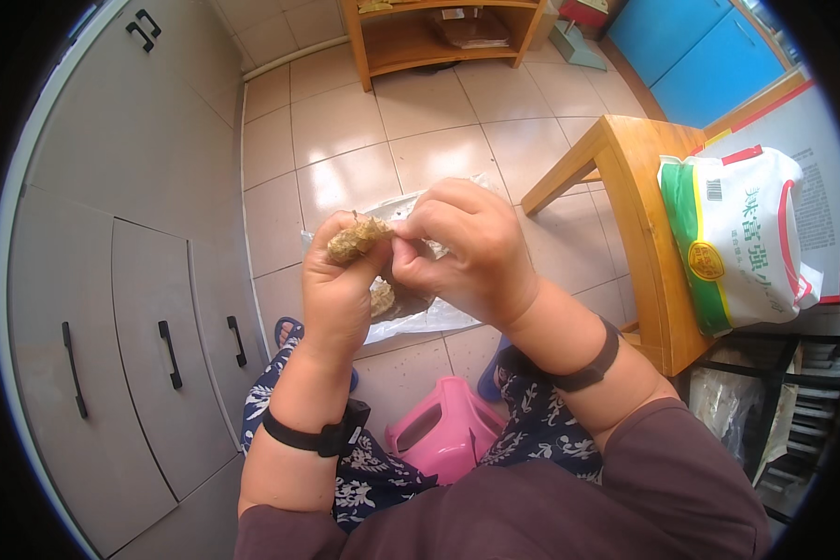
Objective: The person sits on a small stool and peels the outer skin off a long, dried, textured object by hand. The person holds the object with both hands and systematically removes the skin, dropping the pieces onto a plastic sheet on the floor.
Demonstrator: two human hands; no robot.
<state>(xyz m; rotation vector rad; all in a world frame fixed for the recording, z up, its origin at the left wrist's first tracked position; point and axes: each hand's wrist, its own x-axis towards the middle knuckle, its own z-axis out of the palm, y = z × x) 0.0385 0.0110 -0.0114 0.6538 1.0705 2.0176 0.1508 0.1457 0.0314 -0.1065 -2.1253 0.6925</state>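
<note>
My left hand [337,283] is closed around a rough, lumpy, yellow-brown piece [358,240] that looks like plant matter; its exact kind cannot be made out. The thumb and fingers of my right hand [467,245] pinch together at the piece's right end, on a bit too small to name. Beneath both hands a white plastic sheet [420,324] lies on the tiled floor. On it, partly hidden by my hands, are a similar pale yellow-brown lump [381,299] and something dark brown [409,303].
A pink plastic stool [445,420] stands between my legs. Grey cabinets [98,308] with black handles line the left. At right, a white-and-green package [737,238] sits on a wooden stool [639,224], above a black rack [793,411]. A low wooden shelf [443,61] is ahead.
</note>
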